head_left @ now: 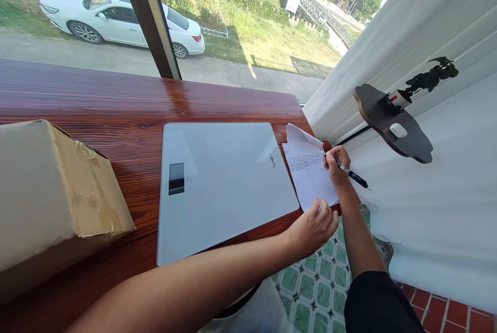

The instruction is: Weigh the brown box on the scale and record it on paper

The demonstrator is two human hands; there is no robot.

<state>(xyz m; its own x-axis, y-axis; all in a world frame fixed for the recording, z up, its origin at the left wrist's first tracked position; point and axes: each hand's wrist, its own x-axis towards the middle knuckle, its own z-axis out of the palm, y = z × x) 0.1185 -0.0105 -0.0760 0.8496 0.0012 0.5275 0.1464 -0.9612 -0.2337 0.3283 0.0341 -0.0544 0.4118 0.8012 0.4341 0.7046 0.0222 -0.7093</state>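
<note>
Grips the pen [354, 176] in the right hand [337, 162], with fingers closed near its writing end (contact between tip and paper [313, 186]: cannot tell). Rests the left hand [315, 227] at the paper's lower edge with fingers loosely curled; cannot tell whether pinching the sheet. Locate the paper on the right end of the wooden table [134, 141], just beside the white scale [221, 180], with a flap curled at its far edge. Judged partway filled: dense lines written across the upper part, lower part mostly blank. Farther left: the cardboard box [91, 188], apart from the scale.
</note>
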